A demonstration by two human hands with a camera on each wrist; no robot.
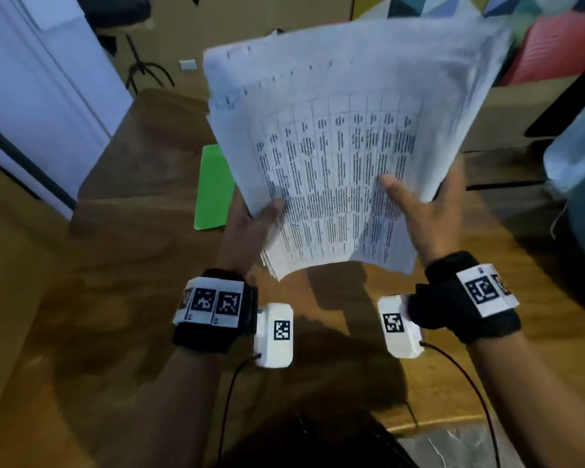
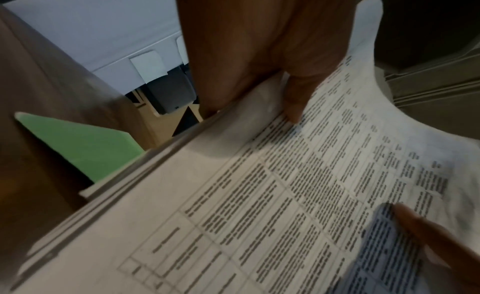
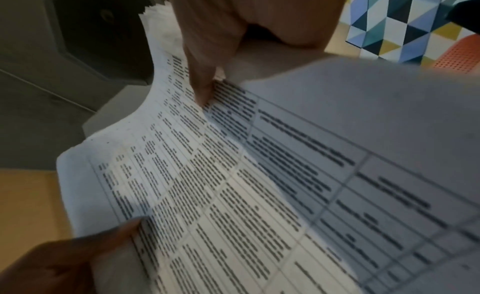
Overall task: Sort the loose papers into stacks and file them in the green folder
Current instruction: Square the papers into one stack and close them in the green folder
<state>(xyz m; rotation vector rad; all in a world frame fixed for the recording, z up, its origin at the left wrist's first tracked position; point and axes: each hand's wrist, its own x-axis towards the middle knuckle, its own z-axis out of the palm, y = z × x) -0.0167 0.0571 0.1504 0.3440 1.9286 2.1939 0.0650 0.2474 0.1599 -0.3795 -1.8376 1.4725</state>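
The fingers of the left hand (image 1: 250, 221) are tucked under the bundle of papers (image 1: 345, 146) with the thumb (image 2: 294, 101) clamped on top, so that hand pinches the near left edge. The right hand (image 1: 423, 217) grips the near right edge the same way, thumb (image 3: 201, 82) pressed onto the print, fingers hidden beneath.

The whole bundle is up in the air above the desk (image 1: 115, 251), held only along its near edge, and the far end flops and curls. To my eye that is the risk: the sheets are not squared, their edges fan out on the left, and a slack pinch or a quick tilt could let the lower pages slide out and scatter.

The top sheet is white, printed with a dense ruled table, the text too blurred to read. The green folder (image 1: 213, 187) lies flat and shut on the desk, just left of the papers and partly hidden behind them.
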